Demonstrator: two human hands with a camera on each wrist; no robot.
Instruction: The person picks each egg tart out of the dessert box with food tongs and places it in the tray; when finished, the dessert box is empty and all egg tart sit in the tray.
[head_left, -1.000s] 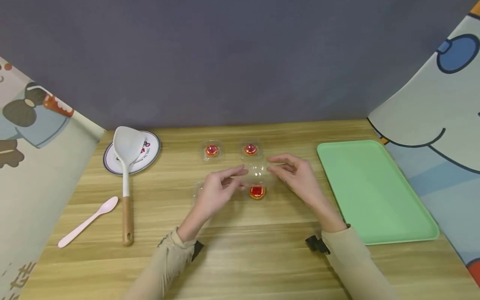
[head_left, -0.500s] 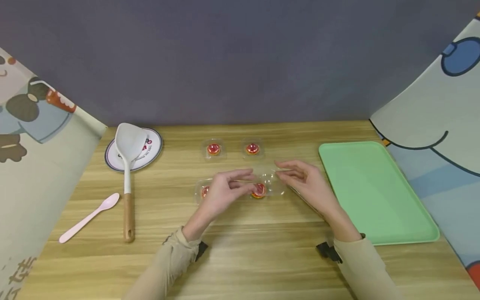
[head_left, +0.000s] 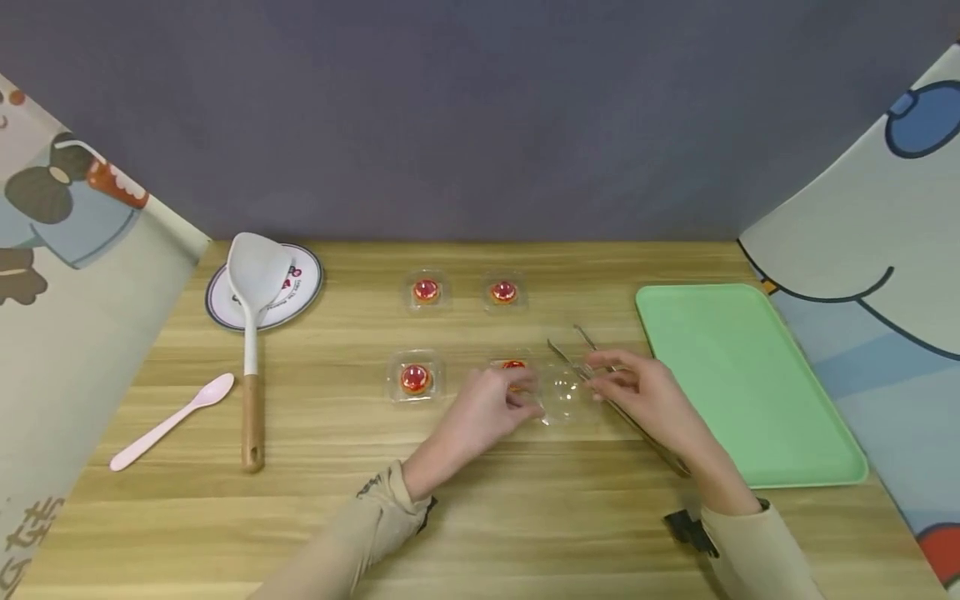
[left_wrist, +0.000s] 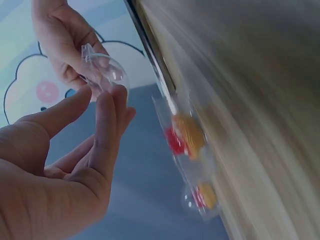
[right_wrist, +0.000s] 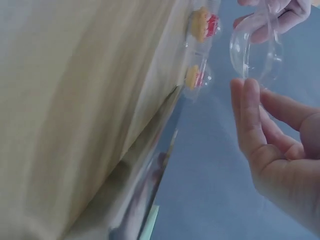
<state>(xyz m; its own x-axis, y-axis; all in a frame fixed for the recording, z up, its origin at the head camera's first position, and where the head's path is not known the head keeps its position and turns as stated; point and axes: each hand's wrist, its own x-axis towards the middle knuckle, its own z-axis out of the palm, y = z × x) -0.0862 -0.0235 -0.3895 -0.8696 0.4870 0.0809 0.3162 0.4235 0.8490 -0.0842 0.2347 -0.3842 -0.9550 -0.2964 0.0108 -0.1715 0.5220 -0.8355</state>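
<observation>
My left hand (head_left: 491, 412) and right hand (head_left: 652, 396) pinch opposite edges of a clear plastic domed case (head_left: 564, 390), raised above the table. Its see-through round bulge (right_wrist: 245, 52) shows in the right wrist view, with no tart inside. Partly behind my left fingers is a small red-topped tart (head_left: 513, 365) in clear packaging. Another packaged tart (head_left: 416, 378) sits to its left. Farther back are two more, a left tart (head_left: 426, 290) and a right tart (head_left: 503, 292). Metal tongs (head_left: 637, 427) lie with their tips apart, partly hidden by my right hand.
At right lies a green tray (head_left: 750, 383). On the left, a white turner (head_left: 255, 275) with a wooden handle overlaps a patterned plate (head_left: 303, 292), and a pink spoon (head_left: 172, 421) lies nearby. A dark wall (head_left: 480, 125) stands at the back.
Both hands have moved right and nearer with the clear case. The front left tart, formerly hidden behind my left hand, now shows fully. More of the tongs has come into sight.
</observation>
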